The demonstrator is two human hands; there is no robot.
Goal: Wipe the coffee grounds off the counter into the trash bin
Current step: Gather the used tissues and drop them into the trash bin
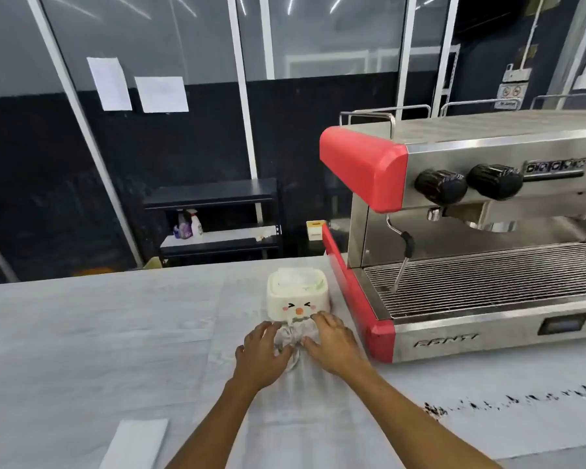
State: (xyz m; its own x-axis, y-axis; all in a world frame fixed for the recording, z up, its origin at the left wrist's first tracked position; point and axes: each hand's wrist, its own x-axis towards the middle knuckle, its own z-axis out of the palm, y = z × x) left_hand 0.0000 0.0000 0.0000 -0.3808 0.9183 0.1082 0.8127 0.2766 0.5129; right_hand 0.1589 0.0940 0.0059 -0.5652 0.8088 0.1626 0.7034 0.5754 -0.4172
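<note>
A small cream bin (297,294) with a snowman face and a white lid stands on the white-covered counter (82,333), just left of the espresso machine. Directly in front of it lies a crumpled white cloth (293,338). My left hand (263,355) and my right hand (334,345) rest on the cloth from either side, fingers bent and bunching it between them. Dark coffee grounds (508,399) are strewn in a line along the counter at the right, in front of the machine. The far end of that line runs out of view.
A red and steel espresso machine (471,238) fills the right side, its steam wand (403,255) hanging over the drip grate. A folded white paper (136,445) lies at the near left edge. Beyond the counter stands a dark shelf (214,218) with spray bottles.
</note>
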